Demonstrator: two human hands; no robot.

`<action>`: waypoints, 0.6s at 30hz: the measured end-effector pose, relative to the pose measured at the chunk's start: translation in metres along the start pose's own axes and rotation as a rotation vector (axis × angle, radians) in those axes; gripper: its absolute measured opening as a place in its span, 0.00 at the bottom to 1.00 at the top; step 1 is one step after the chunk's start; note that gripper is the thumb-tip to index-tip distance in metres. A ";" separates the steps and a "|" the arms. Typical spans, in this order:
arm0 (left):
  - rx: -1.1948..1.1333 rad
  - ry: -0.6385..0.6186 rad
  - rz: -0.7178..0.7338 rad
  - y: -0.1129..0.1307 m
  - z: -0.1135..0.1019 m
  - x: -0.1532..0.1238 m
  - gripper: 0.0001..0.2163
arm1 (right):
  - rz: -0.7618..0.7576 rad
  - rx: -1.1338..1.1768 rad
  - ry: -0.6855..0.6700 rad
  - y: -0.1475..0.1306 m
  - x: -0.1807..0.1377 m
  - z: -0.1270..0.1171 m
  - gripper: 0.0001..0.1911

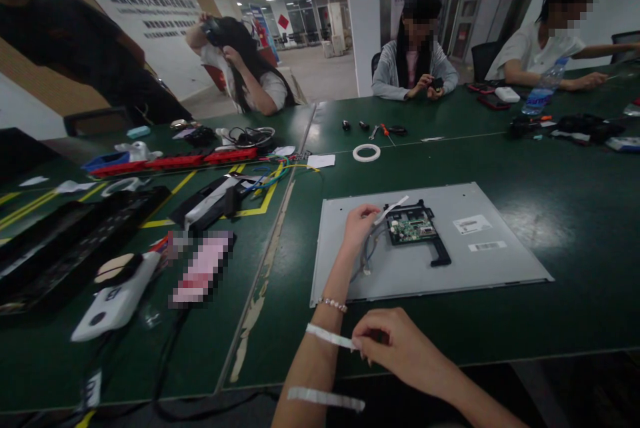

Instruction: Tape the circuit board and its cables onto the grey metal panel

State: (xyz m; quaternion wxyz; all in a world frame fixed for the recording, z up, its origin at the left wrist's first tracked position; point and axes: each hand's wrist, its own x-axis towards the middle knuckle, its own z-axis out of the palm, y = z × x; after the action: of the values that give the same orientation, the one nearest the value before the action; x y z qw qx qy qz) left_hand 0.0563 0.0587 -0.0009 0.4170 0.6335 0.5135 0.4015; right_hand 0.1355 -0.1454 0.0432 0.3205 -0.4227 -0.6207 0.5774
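Note:
My left hand point(361, 227) reaches over a flat grey metal panel point(495, 218), its fingers closed on a short strip of white tape point(395, 208). That strip slants over the upper left edge of a black plastic bracket point(442, 253). A green circuit board point(413, 231) sits within the bracket, and grey and blue wires point(369, 251) run down beside my left hand. Close to my body, my right hand point(395, 345) pinches the end of a second tape strip point(327, 335) lying across my left forearm. Another tape strip point(325, 397) crosses the forearm lower down.
Beyond the panel lie a white tape roll point(367, 153), a screwdriver point(388, 135) and a wrench point(373, 132). At left are black trays point(75, 241), a white device point(117, 298), a phone-like object point(205, 268) and cables. Several people are around the table; a water bottle point(544, 89) stands right.

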 end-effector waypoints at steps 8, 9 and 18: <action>-0.055 0.047 0.041 0.012 -0.004 -0.004 0.06 | 0.087 -0.110 0.160 0.013 -0.021 -0.099 0.13; -0.091 0.025 0.040 0.017 -0.005 -0.005 0.07 | 0.105 -0.145 0.191 0.017 -0.023 -0.118 0.14; -0.232 -0.385 0.124 0.050 0.023 -0.033 0.09 | 0.139 -0.476 0.210 0.052 -0.005 -0.220 0.14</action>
State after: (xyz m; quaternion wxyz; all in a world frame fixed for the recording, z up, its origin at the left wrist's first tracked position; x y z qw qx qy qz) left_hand 0.0890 0.0168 0.0357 0.5516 0.6766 0.3351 0.3543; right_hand 0.3405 -0.0534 0.0205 0.2343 -0.5853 -0.6717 0.3890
